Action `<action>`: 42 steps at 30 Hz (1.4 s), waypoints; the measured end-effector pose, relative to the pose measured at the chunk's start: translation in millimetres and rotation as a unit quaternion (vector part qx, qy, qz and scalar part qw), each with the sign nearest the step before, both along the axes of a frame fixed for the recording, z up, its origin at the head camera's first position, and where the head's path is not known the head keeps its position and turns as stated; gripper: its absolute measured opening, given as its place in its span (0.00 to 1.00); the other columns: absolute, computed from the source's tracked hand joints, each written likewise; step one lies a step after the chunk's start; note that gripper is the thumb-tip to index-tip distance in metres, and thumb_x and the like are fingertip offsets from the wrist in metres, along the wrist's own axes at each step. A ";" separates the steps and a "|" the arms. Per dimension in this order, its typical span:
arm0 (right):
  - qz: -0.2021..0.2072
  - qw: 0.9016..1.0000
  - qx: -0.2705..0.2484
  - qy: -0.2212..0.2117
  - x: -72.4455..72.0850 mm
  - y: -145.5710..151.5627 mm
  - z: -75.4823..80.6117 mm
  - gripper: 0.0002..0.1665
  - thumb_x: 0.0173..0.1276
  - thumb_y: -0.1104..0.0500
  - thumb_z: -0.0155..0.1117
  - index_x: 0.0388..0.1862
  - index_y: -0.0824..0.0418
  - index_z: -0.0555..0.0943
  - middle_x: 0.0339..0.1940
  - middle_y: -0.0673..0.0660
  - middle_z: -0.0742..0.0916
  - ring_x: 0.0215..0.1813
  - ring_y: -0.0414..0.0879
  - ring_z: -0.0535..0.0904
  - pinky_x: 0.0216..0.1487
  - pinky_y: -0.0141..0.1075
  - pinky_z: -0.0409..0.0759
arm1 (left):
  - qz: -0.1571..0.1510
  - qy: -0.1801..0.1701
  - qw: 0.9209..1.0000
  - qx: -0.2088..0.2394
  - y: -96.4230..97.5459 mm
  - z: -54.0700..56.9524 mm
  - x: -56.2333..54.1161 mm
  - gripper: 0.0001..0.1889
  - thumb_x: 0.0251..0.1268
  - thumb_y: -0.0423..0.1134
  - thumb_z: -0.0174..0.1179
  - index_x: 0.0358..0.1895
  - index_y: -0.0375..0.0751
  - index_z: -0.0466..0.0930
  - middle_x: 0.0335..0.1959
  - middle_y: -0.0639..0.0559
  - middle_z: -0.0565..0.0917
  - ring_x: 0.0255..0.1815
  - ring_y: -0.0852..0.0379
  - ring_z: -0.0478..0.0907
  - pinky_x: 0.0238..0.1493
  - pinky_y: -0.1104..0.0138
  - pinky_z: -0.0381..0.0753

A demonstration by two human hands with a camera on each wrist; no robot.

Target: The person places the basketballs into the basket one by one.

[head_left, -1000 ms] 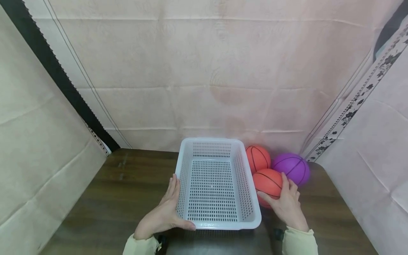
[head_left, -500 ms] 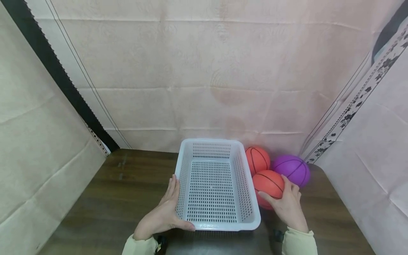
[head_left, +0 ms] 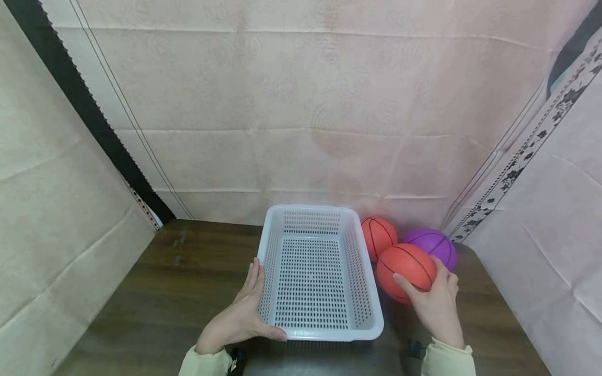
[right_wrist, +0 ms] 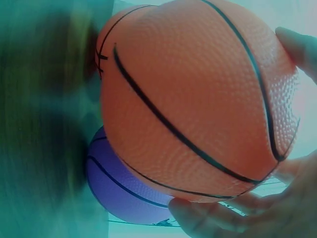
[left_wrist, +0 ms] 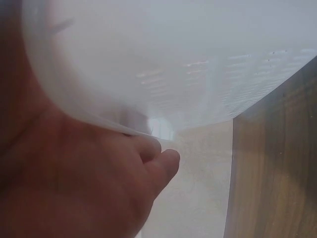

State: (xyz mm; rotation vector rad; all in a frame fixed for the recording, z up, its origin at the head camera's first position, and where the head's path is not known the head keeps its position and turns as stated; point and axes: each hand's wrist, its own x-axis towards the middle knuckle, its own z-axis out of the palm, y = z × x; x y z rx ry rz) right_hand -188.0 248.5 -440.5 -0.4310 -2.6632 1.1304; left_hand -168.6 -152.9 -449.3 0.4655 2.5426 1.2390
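Note:
A white slotted plastic basket [head_left: 312, 277] stands on the table. My left hand [head_left: 240, 308] grips its near left corner, fingers along the left side and thumb at the front rim; the left wrist view shows the fingers against the basket wall [left_wrist: 163, 59]. My right hand [head_left: 437, 305] holds an orange-red toy basketball [head_left: 406, 271] [right_wrist: 198, 99] between thumb and fingers, right of the basket. In the right wrist view this ball looks raised off the tabletop. Behind it rest another orange-red ball [head_left: 378, 237] and a purple ball [head_left: 435, 245], partly hidden.
The dark wooden table [head_left: 188, 282] ends at a cloth-covered back wall [head_left: 305, 104]. Pale cloth also hangs at the left and right sides. A small dark object [head_left: 415, 349] shows beside my right wrist.
My right hand has moved the near orange-red basketball to the right and up, apart from the basket's side, covering more of the purple ball. My left hand stays at the basket's corner.

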 end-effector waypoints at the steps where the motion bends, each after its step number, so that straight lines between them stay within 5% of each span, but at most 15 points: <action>1: -0.005 1.000 -0.002 0.006 0.5 0.2 0.8 0.69 0.51 0.27 0.68 0.79 0.57 0.45 0.67 0.72 0.57 0.64 0.69 0.57 0.53 0.73 0.64 | 0.000 -0.001 1.000 0.000 -0.1 0.0 0.2 0.78 0.33 0.62 0.79 0.76 0.36 0.24 0.74 0.51 0.14 0.75 0.44 0.16 0.68 0.35 0.40; 24: -0.057 0.989 -0.078 0.111 7.3 -2.5 16.2 0.62 0.54 0.38 0.74 0.79 0.49 0.49 0.69 0.63 0.61 0.66 0.64 0.62 0.62 0.66 0.63 | -0.003 0.004 1.000 -0.003 -0.3 -0.4 0.4 0.78 0.33 0.62 0.79 0.76 0.35 0.24 0.74 0.50 0.14 0.75 0.44 0.15 0.68 0.35 0.38; 42: -0.005 0.981 -0.097 0.166 8.8 -21.4 24.0 0.60 0.52 0.45 0.79 0.77 0.47 0.53 0.67 0.59 0.64 0.67 0.59 0.64 0.64 0.64 0.63 | -0.001 0.015 1.000 -0.007 0.3 0.9 0.1 0.79 0.32 0.62 0.79 0.76 0.36 0.24 0.74 0.49 0.15 0.75 0.44 0.16 0.68 0.35 0.38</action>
